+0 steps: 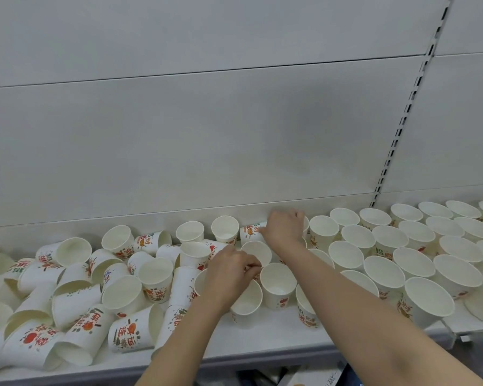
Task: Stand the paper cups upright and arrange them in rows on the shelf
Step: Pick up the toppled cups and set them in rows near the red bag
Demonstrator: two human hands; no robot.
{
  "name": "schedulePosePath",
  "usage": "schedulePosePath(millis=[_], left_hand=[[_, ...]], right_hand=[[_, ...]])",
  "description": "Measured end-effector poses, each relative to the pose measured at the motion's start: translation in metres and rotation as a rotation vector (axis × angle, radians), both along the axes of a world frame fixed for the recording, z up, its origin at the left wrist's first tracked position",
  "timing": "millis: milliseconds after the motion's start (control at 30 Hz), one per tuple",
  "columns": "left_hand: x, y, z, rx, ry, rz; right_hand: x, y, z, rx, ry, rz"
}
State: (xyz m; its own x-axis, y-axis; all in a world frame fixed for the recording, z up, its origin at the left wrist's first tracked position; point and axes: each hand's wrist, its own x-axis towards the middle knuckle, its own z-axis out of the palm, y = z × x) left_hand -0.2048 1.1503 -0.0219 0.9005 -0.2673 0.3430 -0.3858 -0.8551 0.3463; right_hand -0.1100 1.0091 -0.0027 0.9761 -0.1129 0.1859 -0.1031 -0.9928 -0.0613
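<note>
White paper cups with red and orange print cover the grey shelf [262, 338]. On the right they stand upright in rows [418, 246]. On the left lies a jumbled heap of tipped cups [76, 302]. My right hand [283, 228] reaches to the back wall and grips a cup [250, 232] lying on its side there. My left hand [232, 270] is in the middle, fingers pinched on the rim of an upright cup [247, 299]. Another upright cup [278, 284] stands just right of it.
A grey back panel [207, 135] rises behind the shelf, with a slotted upright [402, 129] at the right. The shelf's front edge [262, 358] runs below my arms. Boxes show on a lower level [304, 377].
</note>
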Motion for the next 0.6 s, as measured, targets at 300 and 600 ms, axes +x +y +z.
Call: schedulePosePath(millis=[300,600], left_hand=[[-0.002,-0.001,0.004,-0.024,0.046,0.031],[-0.005,0.024,0.015,-0.168,-0.026,0.228]], right_hand=[[0.004,0.012,-0.008,0.263,0.016,-0.036],[-0.022,-0.03,-0.015,0.093,-0.189,0.408]])
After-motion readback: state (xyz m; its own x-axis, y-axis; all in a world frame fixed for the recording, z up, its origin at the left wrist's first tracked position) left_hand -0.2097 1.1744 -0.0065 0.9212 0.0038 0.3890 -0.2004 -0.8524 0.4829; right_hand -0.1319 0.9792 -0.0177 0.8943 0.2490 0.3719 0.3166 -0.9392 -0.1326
